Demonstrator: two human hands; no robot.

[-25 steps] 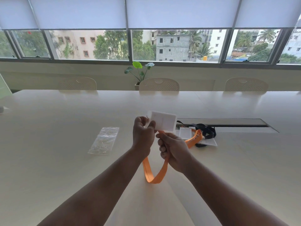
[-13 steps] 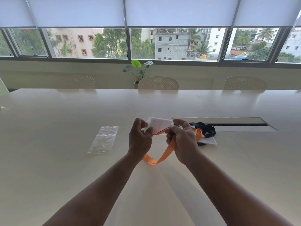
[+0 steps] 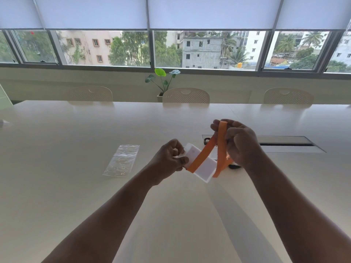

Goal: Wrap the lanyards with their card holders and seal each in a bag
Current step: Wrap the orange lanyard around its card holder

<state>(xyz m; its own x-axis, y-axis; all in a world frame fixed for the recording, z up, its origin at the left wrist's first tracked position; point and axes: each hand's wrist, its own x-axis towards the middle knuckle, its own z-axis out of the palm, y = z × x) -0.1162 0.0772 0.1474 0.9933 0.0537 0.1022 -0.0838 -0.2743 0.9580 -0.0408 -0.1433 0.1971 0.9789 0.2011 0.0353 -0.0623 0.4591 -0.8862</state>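
The left hand pinches one end of the white card holder above the pale table; the right hand grips the orange lanyard — raised, its bands crossing the holder. Clear bags lie left, well apart; chairs and windows beyond.

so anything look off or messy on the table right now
Nothing stands out. The left hand holds the white card holder while the right hand lifts the orange lanyard, one turn lying across the holder. The clear bags lie flat on the table. More lanyards sit behind the right hand, mostly hidden.
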